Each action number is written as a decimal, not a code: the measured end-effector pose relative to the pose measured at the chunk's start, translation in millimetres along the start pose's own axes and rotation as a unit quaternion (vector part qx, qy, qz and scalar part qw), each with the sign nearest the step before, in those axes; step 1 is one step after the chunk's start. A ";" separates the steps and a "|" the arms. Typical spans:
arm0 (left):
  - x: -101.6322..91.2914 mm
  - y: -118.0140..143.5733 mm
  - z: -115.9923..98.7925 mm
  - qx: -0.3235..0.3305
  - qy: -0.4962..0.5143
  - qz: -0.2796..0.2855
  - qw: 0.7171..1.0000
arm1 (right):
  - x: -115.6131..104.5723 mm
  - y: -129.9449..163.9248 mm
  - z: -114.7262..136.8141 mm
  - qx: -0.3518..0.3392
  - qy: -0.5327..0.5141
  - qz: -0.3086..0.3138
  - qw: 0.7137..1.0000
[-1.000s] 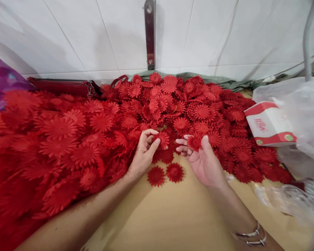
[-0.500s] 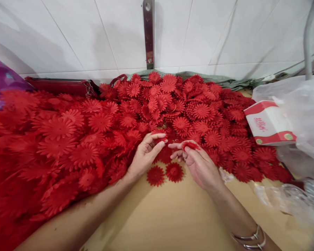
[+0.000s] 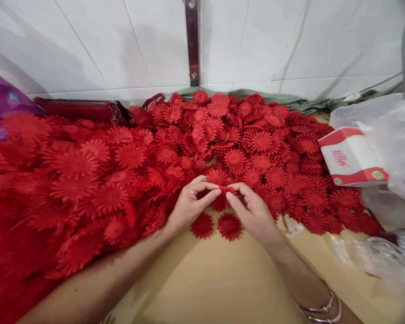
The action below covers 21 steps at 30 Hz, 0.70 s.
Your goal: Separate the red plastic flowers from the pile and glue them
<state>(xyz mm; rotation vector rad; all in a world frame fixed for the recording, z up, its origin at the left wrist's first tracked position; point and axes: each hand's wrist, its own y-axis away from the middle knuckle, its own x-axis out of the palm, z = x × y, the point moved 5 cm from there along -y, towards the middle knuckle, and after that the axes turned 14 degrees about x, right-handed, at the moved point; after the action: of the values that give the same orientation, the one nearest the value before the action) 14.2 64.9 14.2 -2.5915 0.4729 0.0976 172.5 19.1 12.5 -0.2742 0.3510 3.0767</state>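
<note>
Between my fingertips is a small red flower piece [image 3: 224,189] with petal-like edges. My left hand [image 3: 195,200] pinches its left side with thumb and forefinger. My right hand [image 3: 251,207] pinches the right side the same way. The fingers hide part of it, so I cannot tell whether it is one layer or several. Just below, a red petal disc [image 3: 202,226] and a second red disc [image 3: 229,226] lie side by side on the tan tabletop [image 3: 202,279]. Behind my hands spreads a large heap of red flower pieces [image 3: 131,156].
A white and red box [image 3: 353,157] stands at the right under clear plastic bags [image 3: 398,135]. Clear plastic packaging [image 3: 384,256] lies at the right edge. A dark red purse [image 3: 81,111] rests behind the heap. A white tiled wall [image 3: 162,40] closes off the back.
My hands have come together. The red piece that lay in my right hand is now at the fingertips, pinched by both. The view has shifted slightly.
</note>
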 end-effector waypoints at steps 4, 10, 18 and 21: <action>-0.5 0.8 3.0 -0.004 0.018 -0.008 1.000 | -1.4 -3.5 -3.6 0.002 -0.023 -0.011 1.000; 1.8 0.5 0.8 -0.014 0.026 0.008 1.000 | -7.3 -3.1 -6.4 0.012 0.011 -0.045 0.999; 4.1 1.3 1.6 -0.012 0.004 0.035 0.999 | -4.1 -5.1 -1.8 0.022 -0.040 0.002 0.999; 1.5 2.0 0.5 0.002 -0.008 0.015 1.000 | -3.5 -5.4 -2.3 0.025 -0.030 0.008 0.999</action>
<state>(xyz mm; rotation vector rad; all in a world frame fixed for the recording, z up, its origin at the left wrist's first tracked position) 15.0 63.0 12.6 -2.5781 0.5061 0.1261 176.6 23.8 9.7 -0.1781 0.4297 3.0780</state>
